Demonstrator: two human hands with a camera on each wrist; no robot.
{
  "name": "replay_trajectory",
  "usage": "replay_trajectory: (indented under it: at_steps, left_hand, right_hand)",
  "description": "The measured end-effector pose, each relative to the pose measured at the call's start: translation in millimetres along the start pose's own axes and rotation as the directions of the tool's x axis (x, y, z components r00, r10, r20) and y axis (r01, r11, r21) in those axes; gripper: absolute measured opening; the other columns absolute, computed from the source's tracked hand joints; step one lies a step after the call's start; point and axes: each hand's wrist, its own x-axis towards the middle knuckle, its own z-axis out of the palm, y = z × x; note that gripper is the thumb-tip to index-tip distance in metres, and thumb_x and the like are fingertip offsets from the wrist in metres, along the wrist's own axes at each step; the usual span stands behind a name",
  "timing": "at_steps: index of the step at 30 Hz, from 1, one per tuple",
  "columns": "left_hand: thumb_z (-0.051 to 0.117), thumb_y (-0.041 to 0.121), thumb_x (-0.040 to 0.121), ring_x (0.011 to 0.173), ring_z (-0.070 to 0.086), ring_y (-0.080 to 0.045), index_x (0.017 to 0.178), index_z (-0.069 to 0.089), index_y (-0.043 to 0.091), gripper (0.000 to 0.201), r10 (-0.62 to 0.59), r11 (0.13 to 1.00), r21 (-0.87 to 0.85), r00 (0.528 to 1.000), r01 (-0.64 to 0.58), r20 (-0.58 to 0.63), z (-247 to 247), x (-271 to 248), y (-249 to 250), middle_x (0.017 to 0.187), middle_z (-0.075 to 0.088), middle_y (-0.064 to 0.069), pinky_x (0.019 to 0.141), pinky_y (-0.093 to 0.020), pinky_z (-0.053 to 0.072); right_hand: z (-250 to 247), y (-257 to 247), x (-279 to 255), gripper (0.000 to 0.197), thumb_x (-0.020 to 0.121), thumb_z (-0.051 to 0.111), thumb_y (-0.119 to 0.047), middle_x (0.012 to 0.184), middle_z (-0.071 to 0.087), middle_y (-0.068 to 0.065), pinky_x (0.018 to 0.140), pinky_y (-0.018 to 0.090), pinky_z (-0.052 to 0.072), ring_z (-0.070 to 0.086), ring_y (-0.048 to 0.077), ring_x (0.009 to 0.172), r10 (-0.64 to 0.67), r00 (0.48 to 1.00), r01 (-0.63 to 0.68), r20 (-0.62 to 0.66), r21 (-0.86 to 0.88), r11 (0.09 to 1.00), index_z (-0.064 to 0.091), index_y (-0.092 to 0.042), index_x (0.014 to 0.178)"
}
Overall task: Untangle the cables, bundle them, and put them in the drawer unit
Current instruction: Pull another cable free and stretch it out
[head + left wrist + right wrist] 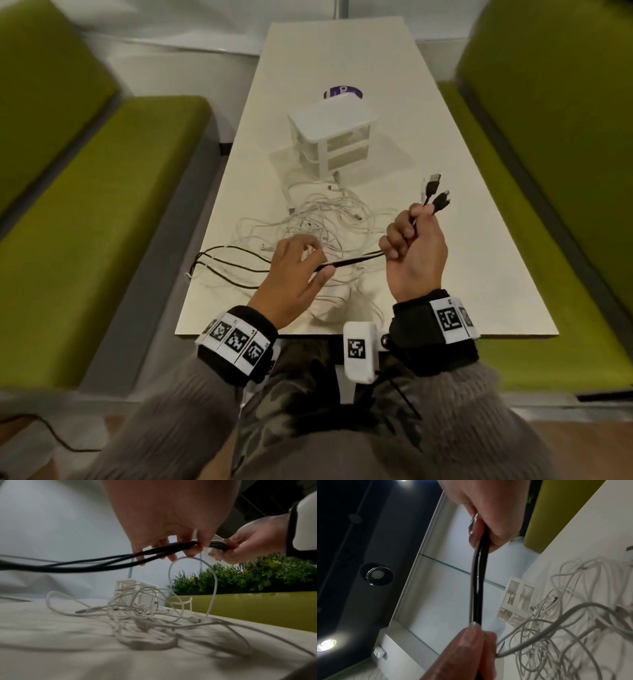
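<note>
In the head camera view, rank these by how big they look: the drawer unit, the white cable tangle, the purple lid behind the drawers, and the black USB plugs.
1. white cable tangle, spreads widest
2. drawer unit
3. purple lid, mostly hidden behind the drawer unit, so its full size is unsure
4. black USB plugs, held up nearer the camera by the right hand, yet about as small as the lid's visible part

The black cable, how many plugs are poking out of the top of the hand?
2. Both black plugs stick up above the right hand, side by side: the flat USB plug higher, the smaller plug just below and right of it. Others may be hidden among the white cables.
</note>
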Motion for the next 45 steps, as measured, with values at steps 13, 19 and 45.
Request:
replay_trajectory:
  at_steps: [13, 19, 45]
  left_hand:
    - [0.022, 0.034, 0.097, 0.067, 0.040, -0.013, 0.069, 0.042, 0.018, 0.038, -0.167, 0.868, -0.270, 0.756, 0.417, 0.632, 16.5, 25.1, -1.6, 0.073, 0.045, 0.002, 0.069, -0.026, 0.034]
    - [0.029, 0.017, 0.098, 0.079, 0.043, -0.009, 0.083, 0.056, 0.012, 0.031, -0.127, 0.918, -0.238, 0.804, 0.317, 0.581, 16.0, 58.8, -2.7, 0.085, 0.044, 0.000, 0.074, -0.015, 0.033]
    - [0.063, 0.022, 0.088, 0.070, 0.054, -0.013, 0.080, 0.062, 0.011, 0.014, -0.624, 0.685, -0.523, 0.779, 0.507, -0.061, -80.0, 101.1, -80.2, 0.077, 0.060, -0.003, 0.065, -0.025, 0.046]
  right_hand:
    - [-14.9, 18.1, 7.9, 0.035, 0.105, 0.030, -0.031, 0.048, 0.032, -0.008, 0.036, 0.017, 0.025, 0.023, 0.006, 0.037, 0.044, 0.999, -0.047, -0.026, -0.134, 0.990, 0.042, -0.017, 0.076]
    - [-19.7, 5.6, 24.5, 0.034, 0.105, 0.030, -0.031, 0.050, 0.032, -0.008, 0.040, 0.018, 0.029, 0.024, 0.007, 0.040, 0.017, 0.999, -0.021, -0.038, -0.113, 0.993, 0.042, -0.017, 0.076]
    - [-15.0, 10.8, 19.6, 0.030, 0.102, 0.029, -0.019, 0.051, 0.034, -0.008, 0.042, 0.020, 0.026, 0.023, 0.008, 0.042, 0.073, 0.997, -0.074, -0.020, -0.093, 0.993, 0.045, -0.018, 0.076]
